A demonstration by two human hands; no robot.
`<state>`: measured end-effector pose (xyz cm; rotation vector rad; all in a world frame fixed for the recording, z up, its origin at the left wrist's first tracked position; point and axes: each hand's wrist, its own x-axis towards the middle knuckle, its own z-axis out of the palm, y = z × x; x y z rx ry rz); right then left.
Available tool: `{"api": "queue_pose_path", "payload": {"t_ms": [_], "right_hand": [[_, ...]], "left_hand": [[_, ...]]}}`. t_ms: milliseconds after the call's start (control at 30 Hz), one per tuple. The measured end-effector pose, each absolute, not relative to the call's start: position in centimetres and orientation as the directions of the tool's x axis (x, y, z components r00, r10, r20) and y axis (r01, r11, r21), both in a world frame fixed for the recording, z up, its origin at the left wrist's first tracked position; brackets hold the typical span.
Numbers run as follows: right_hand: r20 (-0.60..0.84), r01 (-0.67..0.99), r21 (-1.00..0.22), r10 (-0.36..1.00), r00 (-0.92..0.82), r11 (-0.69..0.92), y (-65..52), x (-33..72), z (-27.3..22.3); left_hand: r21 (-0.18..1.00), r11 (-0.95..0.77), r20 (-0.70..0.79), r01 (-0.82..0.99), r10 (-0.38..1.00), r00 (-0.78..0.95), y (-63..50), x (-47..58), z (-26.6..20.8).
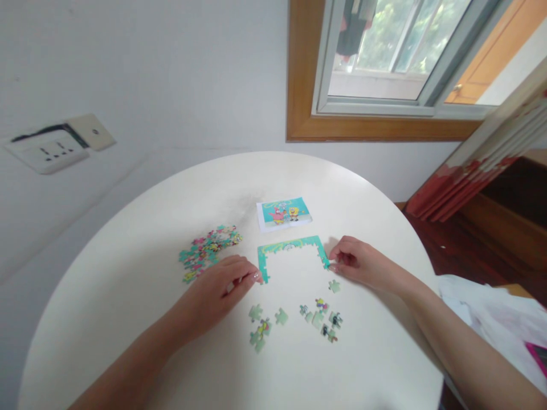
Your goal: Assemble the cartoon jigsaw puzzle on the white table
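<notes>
A partly joined jigsaw puzzle border (288, 245) lies on the round white table (141, 273), with a top edge and two short sides, green-blue in colour. At the lower end of its left side, my left hand (228, 280) is closed, thumb and index fingertips against the edge. My right hand (354, 259) has curled fingers, with its fingertips at the lower end of the right side. A loose pale green puzzle piece (334, 286) sits just below that hand. Beyond the border lies a reference picture (285, 212) with a pink and a yellow cartoon figure.
A heap of mixed puzzle pieces (209, 250) is beyond my left hand. Nearer me are a small group of pale green pieces (257, 336) and another of mixed pieces (318, 319). A wall with a socket (55, 149), a window and a curtain (461, 176) surround the table.
</notes>
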<state>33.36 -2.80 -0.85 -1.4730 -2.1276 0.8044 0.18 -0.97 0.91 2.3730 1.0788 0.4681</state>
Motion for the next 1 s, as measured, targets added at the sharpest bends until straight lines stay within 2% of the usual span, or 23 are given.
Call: {"api": "queue_pose_path", "payload": {"t_ms": [433,1000], "right_hand": [[0.028,0.735,-0.607,0.932,-0.361,0.303,-3.00,32.74,-0.49],[0.033,0.723,-0.627,0.937,-0.348,0.291,-3.05,32.83,-0.32]], "left_hand": [[0.555,-0.570,0.092,0.606,0.766,0.636,-0.86,0.14,0.70],[0.556,-0.571,0.092,0.604,0.764,0.638,-0.89,-0.03,0.51]]}}
